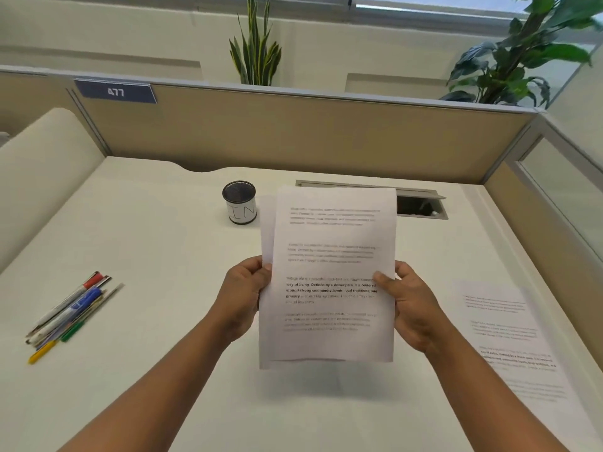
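**Printed sheets held up over the desk**

Both hands hold a thin stack of white printed paper sheets (pixel 329 275) upright above the middle of the white desk (pixel 169 256). The left hand (pixel 243 298) grips the stack's left edge, thumb on the front and fingers behind; the right hand (pixel 408 305) pinches the right edge the same way. A rear sheet juts out slightly on the left. Behind the stack stands a black mesh pen cup with a white label (pixel 239 203). A loose bundle of coloured pens and markers (pixel 70 316) lies far left, and another printed white page (pixel 512 340) lies flat at right.
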Motion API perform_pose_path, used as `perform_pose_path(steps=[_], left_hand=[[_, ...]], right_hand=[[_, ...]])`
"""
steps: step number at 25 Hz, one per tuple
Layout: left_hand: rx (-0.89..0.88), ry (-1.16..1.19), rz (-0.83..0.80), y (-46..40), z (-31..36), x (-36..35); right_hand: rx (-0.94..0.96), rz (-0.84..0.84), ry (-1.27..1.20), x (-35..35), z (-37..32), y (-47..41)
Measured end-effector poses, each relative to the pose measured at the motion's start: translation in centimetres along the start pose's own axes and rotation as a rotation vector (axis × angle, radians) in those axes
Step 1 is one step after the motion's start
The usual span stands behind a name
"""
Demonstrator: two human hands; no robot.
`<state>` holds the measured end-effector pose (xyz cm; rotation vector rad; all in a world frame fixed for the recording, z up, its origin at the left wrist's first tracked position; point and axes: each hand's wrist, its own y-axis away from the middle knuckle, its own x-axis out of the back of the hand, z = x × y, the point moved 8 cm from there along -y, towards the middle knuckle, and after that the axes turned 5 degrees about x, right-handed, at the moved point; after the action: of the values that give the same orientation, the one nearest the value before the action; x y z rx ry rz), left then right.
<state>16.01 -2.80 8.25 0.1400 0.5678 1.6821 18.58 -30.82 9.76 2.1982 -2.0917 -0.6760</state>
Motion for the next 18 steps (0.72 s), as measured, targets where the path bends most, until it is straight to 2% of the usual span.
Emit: perform_pose_path(steps=[6,13,18], left_hand=[[0.007,0.075,-0.045,0.6,0.3,-1.3],[-0.281,-0.200,0.034,1.6,1.8,-2.1],[-0.298,-0.219,0.042,2.0,1.6,-2.4]], right_hand=[[0.058,0.004,0.157,-0.7,0.4,0.0],[0.162,-0.048,0.235,-1.4,0.2,0.5],[0.186,-0.015,0.241,-0.7,0.9,0.6]])
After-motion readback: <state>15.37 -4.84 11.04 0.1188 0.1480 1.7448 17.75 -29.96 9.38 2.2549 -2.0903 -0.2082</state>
